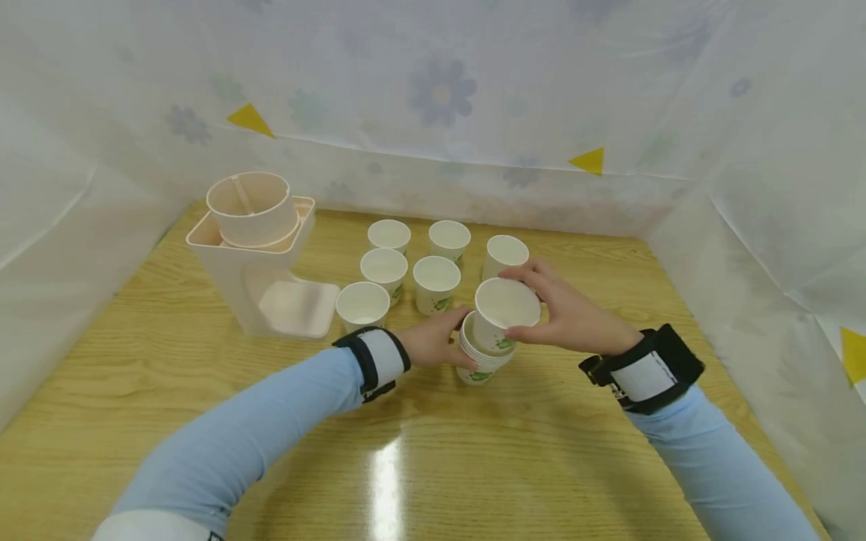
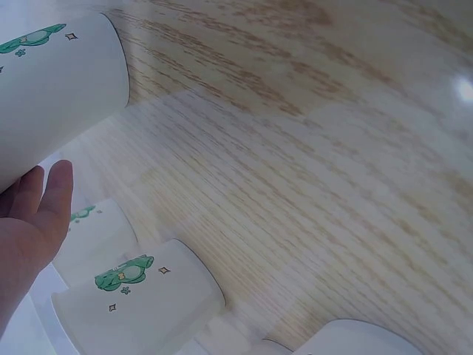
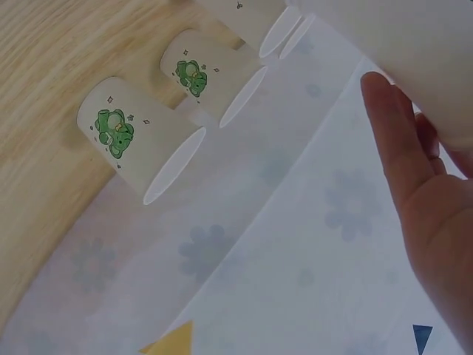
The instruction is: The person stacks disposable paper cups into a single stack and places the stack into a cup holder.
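Observation:
My left hand [image 1: 433, 342] grips a stack of nested white paper cups [image 1: 479, 373] from its left side, fingers round the outer wall. With thumb and fingers on both sides, my right hand [image 1: 575, 312] holds a single paper cup [image 1: 502, 340] just above the stack; whether its base is still inside the top cup is hidden. In the left wrist view, the left hand [image 2: 37, 229] lies against a cup wall [image 2: 59, 96] with a green print. The right wrist view has the right hand [image 3: 429, 214] along a pale cup [image 3: 436, 66].
Several upright paper cups stand in rows beyond my hands, including a front left cup [image 1: 363, 304], a middle cup [image 1: 437, 279] and a back right cup [image 1: 506, 252]. A cream-coloured stand with a round container [image 1: 250, 225] is on the left. A pale flowered curtain [image 1: 379, 90] borders the wooden table [image 1: 284, 436].

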`<state>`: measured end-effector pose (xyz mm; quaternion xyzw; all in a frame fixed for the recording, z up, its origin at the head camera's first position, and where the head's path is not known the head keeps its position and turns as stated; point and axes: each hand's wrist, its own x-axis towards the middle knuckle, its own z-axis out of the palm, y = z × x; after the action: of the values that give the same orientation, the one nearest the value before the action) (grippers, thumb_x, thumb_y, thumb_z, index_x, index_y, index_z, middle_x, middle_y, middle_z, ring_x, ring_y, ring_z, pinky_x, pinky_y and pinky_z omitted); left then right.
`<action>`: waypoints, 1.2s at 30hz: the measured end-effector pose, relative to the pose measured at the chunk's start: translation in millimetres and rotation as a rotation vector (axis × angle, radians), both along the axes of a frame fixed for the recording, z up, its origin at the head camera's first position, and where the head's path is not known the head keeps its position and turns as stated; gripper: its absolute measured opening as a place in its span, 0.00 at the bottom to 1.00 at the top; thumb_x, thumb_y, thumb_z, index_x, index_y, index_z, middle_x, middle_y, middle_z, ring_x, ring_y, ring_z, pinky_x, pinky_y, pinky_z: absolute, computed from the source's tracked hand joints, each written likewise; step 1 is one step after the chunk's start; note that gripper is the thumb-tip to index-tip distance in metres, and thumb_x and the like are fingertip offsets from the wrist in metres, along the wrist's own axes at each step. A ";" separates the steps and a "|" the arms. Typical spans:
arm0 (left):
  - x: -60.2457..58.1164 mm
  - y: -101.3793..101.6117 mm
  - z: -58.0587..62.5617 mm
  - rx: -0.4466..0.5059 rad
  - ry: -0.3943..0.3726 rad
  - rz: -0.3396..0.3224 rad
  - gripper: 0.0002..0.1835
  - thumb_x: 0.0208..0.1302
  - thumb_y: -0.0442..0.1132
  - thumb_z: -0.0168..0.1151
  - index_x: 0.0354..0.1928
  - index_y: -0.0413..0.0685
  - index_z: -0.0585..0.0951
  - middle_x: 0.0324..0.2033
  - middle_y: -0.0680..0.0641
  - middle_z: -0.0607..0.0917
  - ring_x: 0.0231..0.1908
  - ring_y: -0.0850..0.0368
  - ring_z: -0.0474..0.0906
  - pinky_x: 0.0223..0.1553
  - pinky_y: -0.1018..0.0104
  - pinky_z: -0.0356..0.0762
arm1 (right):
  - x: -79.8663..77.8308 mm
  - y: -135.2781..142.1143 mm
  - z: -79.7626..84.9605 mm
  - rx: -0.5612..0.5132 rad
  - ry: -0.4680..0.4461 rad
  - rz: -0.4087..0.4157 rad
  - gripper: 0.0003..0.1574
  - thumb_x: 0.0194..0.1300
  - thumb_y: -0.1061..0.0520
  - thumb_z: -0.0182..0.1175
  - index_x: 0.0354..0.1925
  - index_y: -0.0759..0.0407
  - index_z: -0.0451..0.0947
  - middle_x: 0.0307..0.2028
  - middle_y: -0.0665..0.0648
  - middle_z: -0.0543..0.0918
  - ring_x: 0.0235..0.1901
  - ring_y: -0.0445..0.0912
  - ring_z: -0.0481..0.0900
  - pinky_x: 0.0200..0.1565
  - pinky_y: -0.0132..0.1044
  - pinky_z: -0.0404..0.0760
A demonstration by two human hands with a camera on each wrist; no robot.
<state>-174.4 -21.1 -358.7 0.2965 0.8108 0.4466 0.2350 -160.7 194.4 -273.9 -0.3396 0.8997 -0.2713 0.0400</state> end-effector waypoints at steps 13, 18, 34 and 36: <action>0.5 0.3 0.9 0.018 -0.001 -0.003 0.44 0.53 0.36 0.68 0.70 0.40 0.57 0.64 0.39 0.70 0.62 0.47 0.66 0.61 0.45 0.69 | -2.5 -2.8 -8.1 0.073 -0.033 0.008 0.41 0.51 0.43 0.68 0.57 0.62 0.69 0.52 0.61 0.69 0.48 0.51 0.70 0.48 0.50 0.76; 0.7 0.3 1.1 0.010 -0.004 0.003 0.44 0.53 0.36 0.68 0.70 0.41 0.57 0.63 0.40 0.71 0.62 0.48 0.66 0.61 0.45 0.69 | -1.5 -5.6 -10.8 0.094 -0.015 -0.008 0.40 0.48 0.42 0.69 0.54 0.61 0.71 0.49 0.59 0.69 0.45 0.50 0.70 0.45 0.47 0.77; 1.3 0.1 4.2 0.003 -0.023 0.004 0.42 0.53 0.36 0.68 0.69 0.40 0.59 0.64 0.40 0.69 0.63 0.48 0.65 0.62 0.45 0.68 | 0.4 -12.1 -28.2 0.206 0.035 -0.059 0.44 0.43 0.34 0.69 0.51 0.59 0.71 0.44 0.57 0.75 0.37 0.47 0.75 0.35 0.41 0.78; 1.6 -0.4 4.3 -0.002 -0.022 0.007 0.42 0.53 0.36 0.68 0.69 0.40 0.59 0.64 0.40 0.69 0.62 0.48 0.66 0.62 0.46 0.68 | 0.6 -13.2 -29.6 0.219 0.039 -0.054 0.44 0.42 0.34 0.69 0.51 0.59 0.71 0.44 0.57 0.75 0.37 0.48 0.75 0.35 0.42 0.78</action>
<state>-172.8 -21.5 -354.4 0.2885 0.8097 0.4498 0.2425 -160.1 181.2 -303.4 -0.3141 0.9333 -0.1658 0.0520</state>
